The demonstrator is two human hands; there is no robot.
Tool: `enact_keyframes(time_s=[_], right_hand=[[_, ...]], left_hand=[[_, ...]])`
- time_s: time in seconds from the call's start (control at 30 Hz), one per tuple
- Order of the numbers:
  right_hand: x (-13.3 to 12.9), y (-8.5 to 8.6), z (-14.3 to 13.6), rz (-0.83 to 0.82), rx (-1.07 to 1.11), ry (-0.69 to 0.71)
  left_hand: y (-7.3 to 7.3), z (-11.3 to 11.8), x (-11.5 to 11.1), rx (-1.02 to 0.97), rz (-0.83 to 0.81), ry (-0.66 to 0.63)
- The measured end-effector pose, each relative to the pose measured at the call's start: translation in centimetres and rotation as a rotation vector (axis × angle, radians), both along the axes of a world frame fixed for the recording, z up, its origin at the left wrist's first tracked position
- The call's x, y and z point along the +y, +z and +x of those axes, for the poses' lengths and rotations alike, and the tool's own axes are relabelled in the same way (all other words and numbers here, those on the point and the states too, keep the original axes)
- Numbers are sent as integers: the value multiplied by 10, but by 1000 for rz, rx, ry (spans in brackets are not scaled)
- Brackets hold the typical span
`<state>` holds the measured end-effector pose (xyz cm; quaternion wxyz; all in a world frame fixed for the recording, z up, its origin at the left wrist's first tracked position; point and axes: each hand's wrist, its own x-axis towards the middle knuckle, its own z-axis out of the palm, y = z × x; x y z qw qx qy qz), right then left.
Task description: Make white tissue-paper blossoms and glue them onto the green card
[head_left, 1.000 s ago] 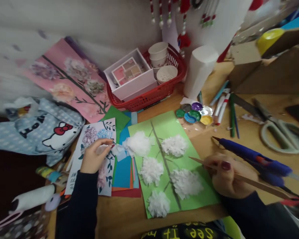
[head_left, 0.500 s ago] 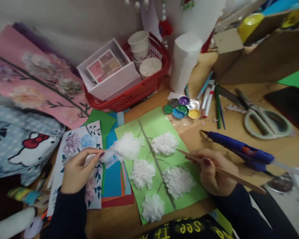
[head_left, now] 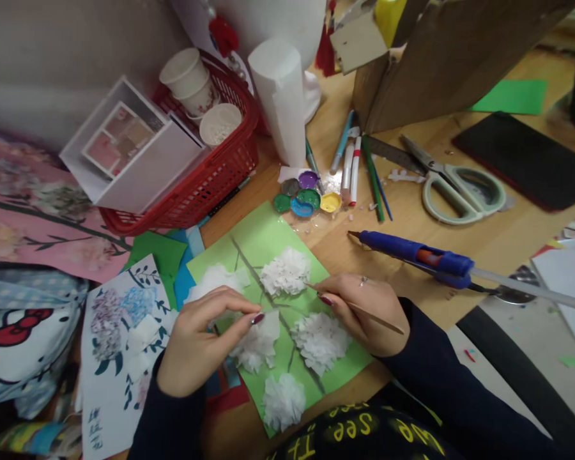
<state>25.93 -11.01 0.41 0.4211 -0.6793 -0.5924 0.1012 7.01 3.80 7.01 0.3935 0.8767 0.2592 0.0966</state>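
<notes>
The green card (head_left: pixel 249 233) lies by the table's (head_left: pixel 333 246) near edge, with puffy white flowers (head_left: pixel 321 342) on it. Over its left side, the left hand (head_left: pixel 208 338) pinches thin white paper (head_left: pixel 271 322). The right hand (head_left: pixel 367 310) grips a brown stick (head_left: pixel 378 318). A glue gun (head_left: pixel 412 250) lies past the card's right edge.

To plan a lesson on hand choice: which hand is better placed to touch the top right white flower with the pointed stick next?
Probably the right hand: it holds the stick, its tip beside that flower. The left hand is farther left.
</notes>
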Motion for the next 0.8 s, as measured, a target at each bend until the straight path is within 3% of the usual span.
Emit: enact_keyframes(time_s=[0.23, 0.57, 0.8], right_hand=[[-5, -7, -3, 61, 26, -3], [-10, 3, 1, 40, 93, -94], [-7, 5, 2, 69, 127, -73]], left_hand=[[-1, 23, -8, 88, 13, -2], [-7, 38, -14, 108, 37, 321], [-7, 42, -16, 43, 10, 372]])
